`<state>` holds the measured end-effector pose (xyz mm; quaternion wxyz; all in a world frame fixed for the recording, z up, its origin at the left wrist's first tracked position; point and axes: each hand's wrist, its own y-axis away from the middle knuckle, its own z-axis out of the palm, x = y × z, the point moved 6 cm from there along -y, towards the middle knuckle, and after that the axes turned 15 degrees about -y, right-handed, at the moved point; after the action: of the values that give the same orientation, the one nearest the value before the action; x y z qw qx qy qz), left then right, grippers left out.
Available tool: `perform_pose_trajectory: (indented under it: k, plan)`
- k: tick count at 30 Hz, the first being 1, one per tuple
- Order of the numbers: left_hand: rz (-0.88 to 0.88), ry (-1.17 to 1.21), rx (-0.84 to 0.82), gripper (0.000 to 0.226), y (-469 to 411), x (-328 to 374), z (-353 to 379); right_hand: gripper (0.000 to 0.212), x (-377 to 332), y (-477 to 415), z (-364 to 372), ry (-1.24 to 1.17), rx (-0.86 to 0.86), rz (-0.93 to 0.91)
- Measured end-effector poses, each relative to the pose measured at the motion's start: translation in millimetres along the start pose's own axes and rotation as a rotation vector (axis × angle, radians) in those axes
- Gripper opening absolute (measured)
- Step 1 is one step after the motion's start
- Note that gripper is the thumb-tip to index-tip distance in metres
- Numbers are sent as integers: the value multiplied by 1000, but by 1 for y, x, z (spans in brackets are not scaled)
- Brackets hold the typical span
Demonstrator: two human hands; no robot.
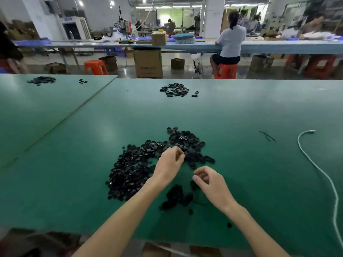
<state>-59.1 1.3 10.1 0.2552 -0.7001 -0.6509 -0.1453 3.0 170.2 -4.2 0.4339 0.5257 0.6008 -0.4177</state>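
Pinches with the curled fingers of the left hand at the right edge of the big pile of black oval parts, no telling whether holding a piece; draws thumb to forefinger on the right hand just beside a smaller, blurred heap of parts, contents equally impossible to tell. Works at a green table, white cord trailing to the right, another small pile far across, worker on a red stool beyond

Two slim forearms show, bare along their visible length. The left hand and right hand are bare too; one thumbnail is short, unpainted.
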Motion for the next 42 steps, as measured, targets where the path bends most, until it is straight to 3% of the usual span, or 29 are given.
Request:
perform_pose_trajectory:
  k: [5, 10, 16, 21, 27, 31, 35, 38, 42]
  plan:
    - [-16, -274, -51, 31, -24, 7, 13, 7, 5, -1, 4, -57, 35, -16]
    - [21, -339, -19, 24, -29, -1, 20, 8, 4, -2, -2, -85, 69, -33]
    - [-45, -125, 129, 14, -18, -8, -2, 8, 5, -3, -4, -127, 96, -24]
    - [-4, 269, -44, 4, 11, -3, -5, 24, 1, 0, 10, -213, 115, -23]
    - [21, 380, -90, 5, 51, -12, -8, 8, 4, 7, 37, -333, 132, -46]
    - [0, 240, -83, 8, 61, -28, -17, 10, 13, 10, 38, -378, 166, -49]
    - [-48, -115, 109, 9, 61, -53, -41, 12, 24, 7, 28, -550, 219, 9]
    - [-94, -262, 200, 16, 57, -69, -56, 11, 23, 9, 32, -530, 169, -8]
    - [-68, -299, 110, 24, 47, -77, -54, 10, 22, 10, 35, -498, 157, -28]
